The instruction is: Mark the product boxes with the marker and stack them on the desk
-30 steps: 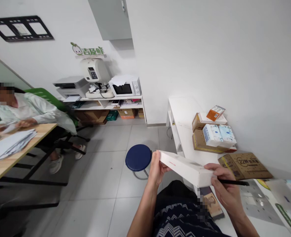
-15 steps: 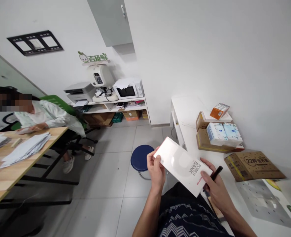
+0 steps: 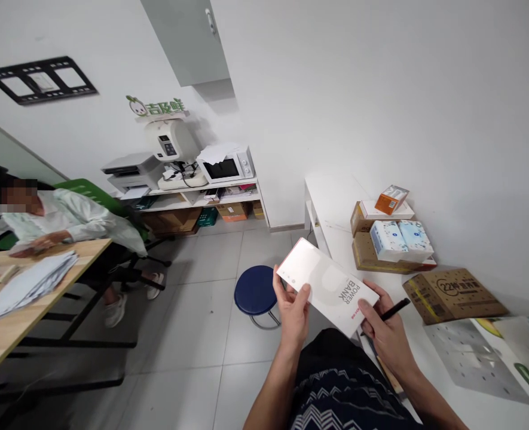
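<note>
Held in front of my body is a flat white box (image 3: 324, 283) printed with "POWER BANK". My left hand (image 3: 294, 313) grips its left edge, thumb on the top face and fingers along the side and beneath. At the lower right corner my right hand (image 3: 383, 325) pinches the box with the thumb on top. A black pen (image 3: 395, 309) also sticks out of my right hand, between the fingers. The underside of the box is hidden.
To the right, a white table (image 3: 331, 206) bears cardboard boxes (image 3: 455, 294), tissue packs (image 3: 401, 240) and an orange box (image 3: 391, 199). A blue stool (image 3: 256, 291) stands ahead. On the left, a person (image 3: 62, 218) sits at a wooden desk (image 3: 82, 254) with papers. Behind stand a microwave (image 3: 223, 169) and printer (image 3: 132, 171).
My left thumb has shifted inward along the box, uncovering small marks near its left edge. The box is tilted slightly differently. The view has turned a little to the right.
</note>
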Tool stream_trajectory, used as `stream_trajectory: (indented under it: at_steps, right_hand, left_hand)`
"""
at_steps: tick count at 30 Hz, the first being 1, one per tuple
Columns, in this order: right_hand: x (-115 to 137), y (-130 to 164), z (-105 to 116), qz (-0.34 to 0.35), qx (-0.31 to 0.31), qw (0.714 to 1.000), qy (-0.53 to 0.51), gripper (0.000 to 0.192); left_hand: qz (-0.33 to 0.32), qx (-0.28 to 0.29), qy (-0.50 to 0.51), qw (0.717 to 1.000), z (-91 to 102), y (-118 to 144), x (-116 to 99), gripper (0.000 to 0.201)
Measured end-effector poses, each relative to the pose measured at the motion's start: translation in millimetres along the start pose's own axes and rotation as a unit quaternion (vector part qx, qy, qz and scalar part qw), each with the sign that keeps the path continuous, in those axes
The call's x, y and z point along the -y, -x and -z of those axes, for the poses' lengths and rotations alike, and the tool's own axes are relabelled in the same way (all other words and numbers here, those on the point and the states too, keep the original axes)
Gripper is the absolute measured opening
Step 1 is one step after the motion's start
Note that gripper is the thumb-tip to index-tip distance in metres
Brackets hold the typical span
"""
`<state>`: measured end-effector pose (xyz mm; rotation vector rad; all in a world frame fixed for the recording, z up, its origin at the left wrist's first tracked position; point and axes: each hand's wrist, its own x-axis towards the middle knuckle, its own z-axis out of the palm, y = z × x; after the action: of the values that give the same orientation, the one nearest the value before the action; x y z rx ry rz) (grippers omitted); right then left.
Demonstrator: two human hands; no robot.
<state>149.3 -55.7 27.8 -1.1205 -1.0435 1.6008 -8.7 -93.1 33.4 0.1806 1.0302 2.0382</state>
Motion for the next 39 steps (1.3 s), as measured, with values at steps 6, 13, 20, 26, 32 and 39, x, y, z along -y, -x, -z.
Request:
stream_trajectory:
  at_steps: [6,13,20,26,32,39]
  right_hand:
    - [-7,-5,4,0.008,0.012,1.0,-0.002,0.056]
    - [7,-10,16,0.084,0.018,0.993,0.082,0.05]
    - [2,-19,38,0.133,0.032,0.982,0.133,0.048]
    - [13,-29,42,0.193,0.051,0.967,0.16,0.048]
    - [30,-38,44,0.147,0.094,0.966,0.193,0.045]
    - [38,-39,41,0.094,0.1,0.97,0.202,0.056]
  left_hand:
    - [-0.009,0.008,-0.019,1.0,1.0,-7,-6,0.096]
    - [-0.021,0.048,-0.049,0.997,13.1,-29,-15,0.06]
    - [0.005,0.072,-0.057,0.996,15.1,-40,-13,0.051]
    - [0.007,0.136,-0.092,0.986,22.4,-46,-15,0.056]
    - [0.044,0.182,-0.233,0.954,28.0,-46,-33,0.092]
    - [0.03,0.208,-0.24,0.948,28.7,-38,-39,0.052]
